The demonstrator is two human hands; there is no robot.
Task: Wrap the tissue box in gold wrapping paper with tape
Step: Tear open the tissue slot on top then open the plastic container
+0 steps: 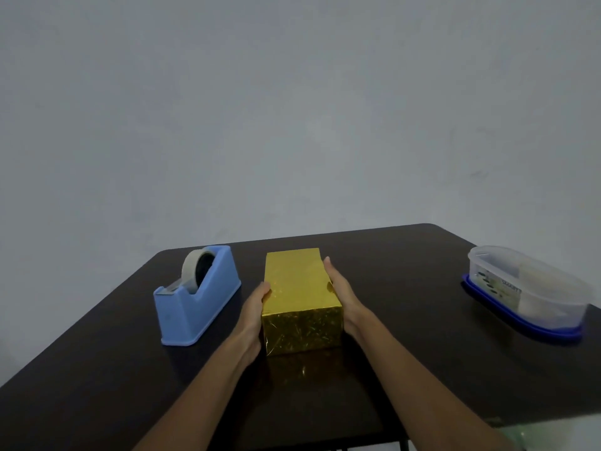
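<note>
Seen from my head camera, the tissue box point(297, 281), covered all over in gold wrapping paper point(302, 330), sits lengthwise on the dark worktop point(406, 288) between my two hands, short end toward me. My left hand point(252, 317) lies flat against its left side, fingers straight, thumb tip at the top edge. My right hand point(344, 297) presses the right side the same way, fingers stretched toward the far end. Neither hand curls round it. The blue tape dispenser point(196, 304) stands just left of my left hand, apart from the box. A clear plastic container point(527, 291) sits well off to the right by the worktop's edge, with bare worktop between it and my right hand.
</note>
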